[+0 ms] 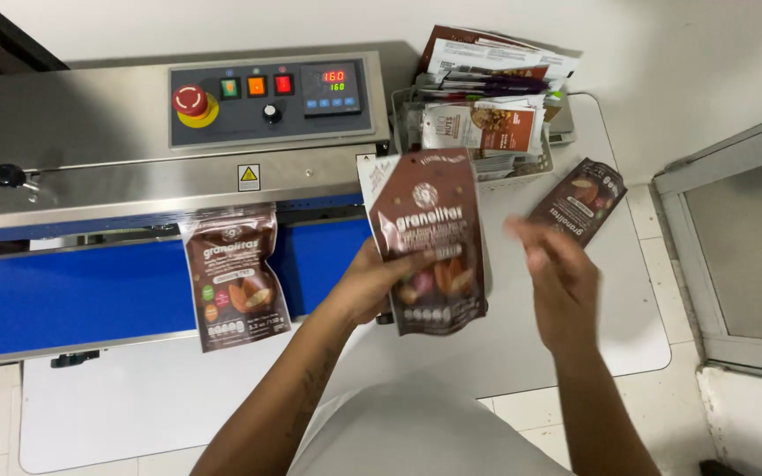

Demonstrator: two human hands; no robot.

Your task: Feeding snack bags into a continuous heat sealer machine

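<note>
Just left of the open, blurred right hand (553, 269): brown pouch (432, 240), long axis upright, clamped in left hand (372, 282); second pouch (578, 200) beyond.

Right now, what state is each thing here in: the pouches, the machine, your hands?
Left hand: gripping the held pouch.
Held pouch: upright, lifted off the table.
Right hand: open, blurred, holding nothing.
Pouch on belt: top edge inside the sealing machine.
Sealing machine: switched on, display and buttons lit.
Pouch on table: lying flat.
Basket: stuffed with pouches.
</note>
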